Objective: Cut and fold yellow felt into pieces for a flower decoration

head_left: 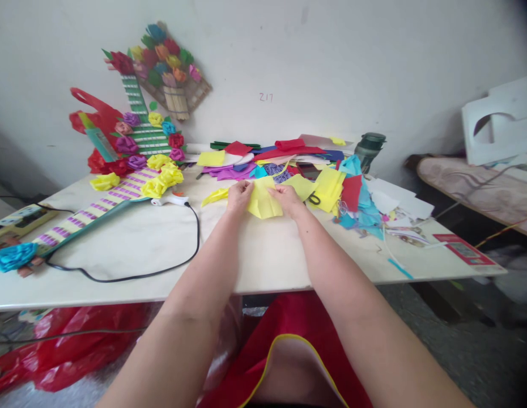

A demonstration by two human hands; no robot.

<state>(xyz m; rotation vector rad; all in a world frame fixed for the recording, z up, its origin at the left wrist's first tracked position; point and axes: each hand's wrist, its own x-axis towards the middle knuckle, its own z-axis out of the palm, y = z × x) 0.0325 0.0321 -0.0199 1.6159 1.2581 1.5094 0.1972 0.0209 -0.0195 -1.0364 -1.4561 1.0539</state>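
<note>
Both of my hands rest on a crumpled yellow sheet (263,203) lying on the white table (140,249). My left hand (239,195) pinches the sheet's left edge, fingers bent. My right hand (287,198) pinches its right side, fingers curled onto the sheet. A loose yellow strip (215,196) lies just left of my left hand. Black-handled scissors (314,199) lie to the right of my right hand, partly under yellow sheets.
A pile of coloured sheets (284,156) covers the table's back. A white glue gun (170,199) with a black cord (119,276) lies at left, beside paper-flower decorations (131,141). A dark green bottle (369,148) stands at the back right. Scraps (399,221) litter the right.
</note>
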